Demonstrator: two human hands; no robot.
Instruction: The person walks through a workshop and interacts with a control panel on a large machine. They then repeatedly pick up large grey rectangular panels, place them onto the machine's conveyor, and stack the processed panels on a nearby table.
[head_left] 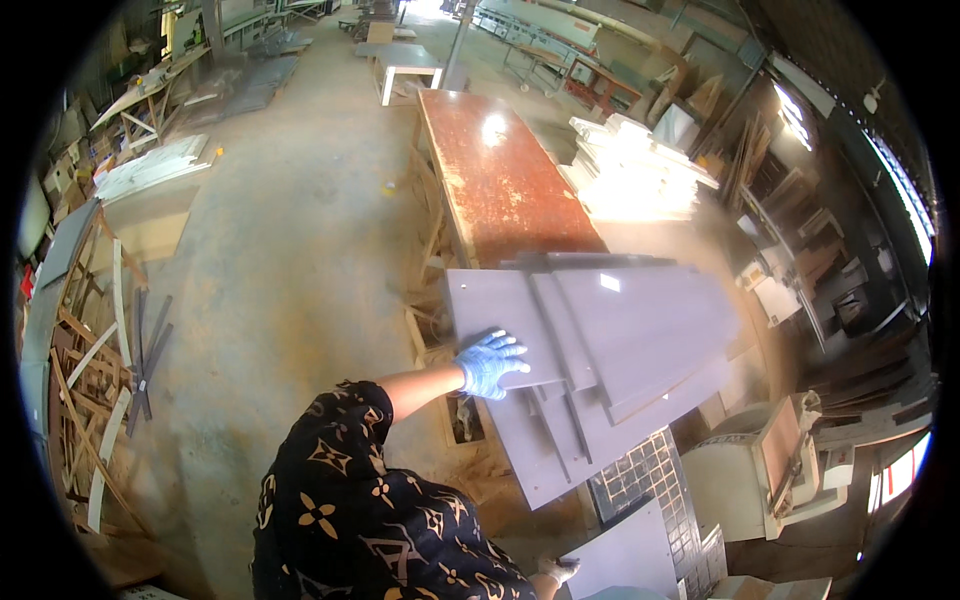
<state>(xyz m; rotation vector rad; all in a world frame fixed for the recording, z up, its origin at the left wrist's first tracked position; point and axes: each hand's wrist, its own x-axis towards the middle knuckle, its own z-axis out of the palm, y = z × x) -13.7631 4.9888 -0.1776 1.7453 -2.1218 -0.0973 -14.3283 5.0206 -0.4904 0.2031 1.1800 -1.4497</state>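
Note:
My left hand (490, 365), in a blue glove, lies with fingers spread on a pile of grey panels (640, 330). The panels overlap unevenly, and small holes show near the corners of the large one beneath. At the bottom edge, my right hand (557, 572), in a pale glove, closes on the left edge of a separate grey panel (625, 555). Part of that hand is hidden by my black patterned sleeve (400, 510). The single panel is cut off by the lower edge of the view.
A long worn red-brown table (510, 180) stands beyond the pile. To its right is a bright stack of white boards (640, 170). A black grid surface (650, 480) lies between the pile and the single panel. Wooden racks (95, 390) and offcuts line the left.

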